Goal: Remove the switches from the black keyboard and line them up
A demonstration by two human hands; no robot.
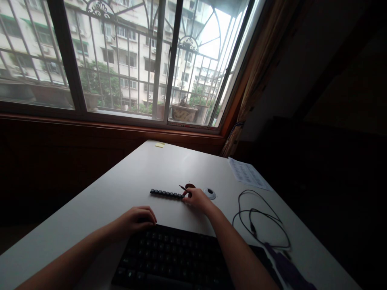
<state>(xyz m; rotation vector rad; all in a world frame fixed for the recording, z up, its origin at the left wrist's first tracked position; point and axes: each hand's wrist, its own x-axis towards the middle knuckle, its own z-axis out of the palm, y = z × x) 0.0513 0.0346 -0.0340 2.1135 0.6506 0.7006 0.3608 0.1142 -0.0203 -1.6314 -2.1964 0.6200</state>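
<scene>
The black keyboard (178, 257) lies in front of me on the white desk. My left hand (140, 217) rests at its back left corner, fingers curled and closed against the edge. Beyond the keyboard, a straight row of black keycaps (165, 193) stands on the desk. At the right end of that row is my right hand (195, 198), its fingers pinched together. From its grip sticks a thin, dark, pointed tool (182, 187), tip toward the upper left. The fingertips are at the last keycap; whether they also grip it, I cannot tell.
Right behind my right hand is a small reddish-brown round object (190, 186). A white ring with a dark centre (210, 193) sits beside it. Farther right are a looped black cable (252, 210), printed paper (248, 173) and dark purple cloth (287, 268). A yellow note (159, 145) lies near the window.
</scene>
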